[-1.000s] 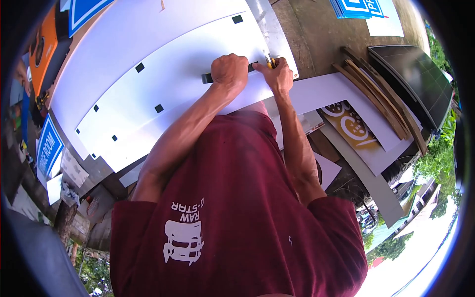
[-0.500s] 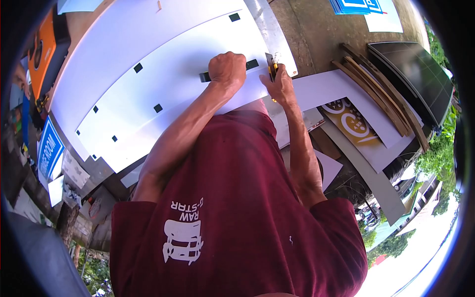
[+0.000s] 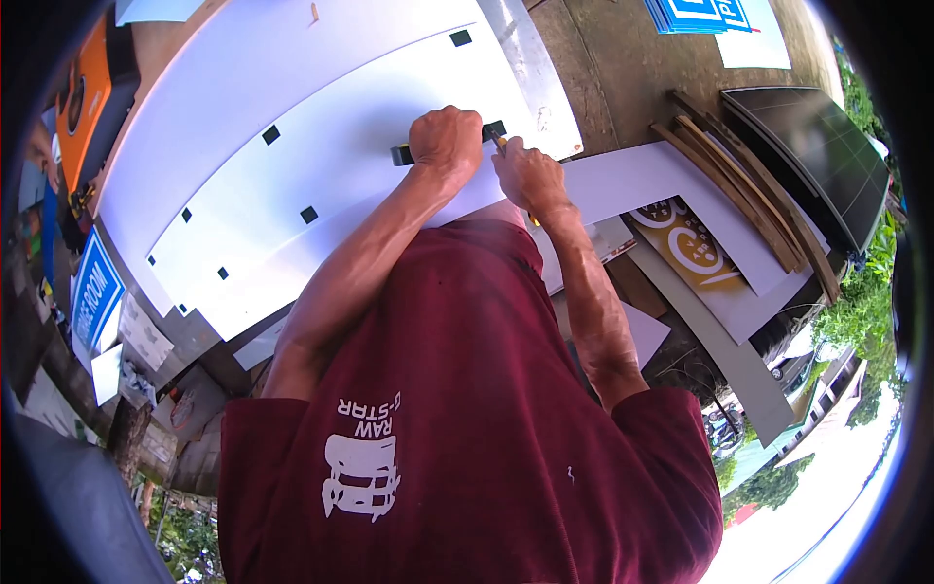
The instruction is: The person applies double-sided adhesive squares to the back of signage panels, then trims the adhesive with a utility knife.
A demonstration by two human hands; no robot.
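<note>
My left hand (image 3: 446, 139) is closed in a fist over the white sheet (image 3: 370, 185), around a roll of black tape (image 3: 400, 155) whose edge shows at its left side. A dark end of tape (image 3: 497, 127) sticks out to the right of that fist, against the sheet. Close beside it, my right hand (image 3: 531, 177) grips a yellow and black utility knife (image 3: 500, 142), its tip at the tape. Small black tape squares (image 3: 309, 214) sit spaced out across the sheet.
A larger white board (image 3: 195, 127) lies under the sheet. To the right are wooden strips (image 3: 739, 190), a dark panel (image 3: 812, 156) and a gold printed sign (image 3: 696, 248). Blue signs (image 3: 696, 15) are stacked at the top right; an orange box (image 3: 86, 102) stands at left.
My right hand has moved left with the utility knife, bringing it from the sheet's right edge to the tape. My left hand has stayed nearly in place.
</note>
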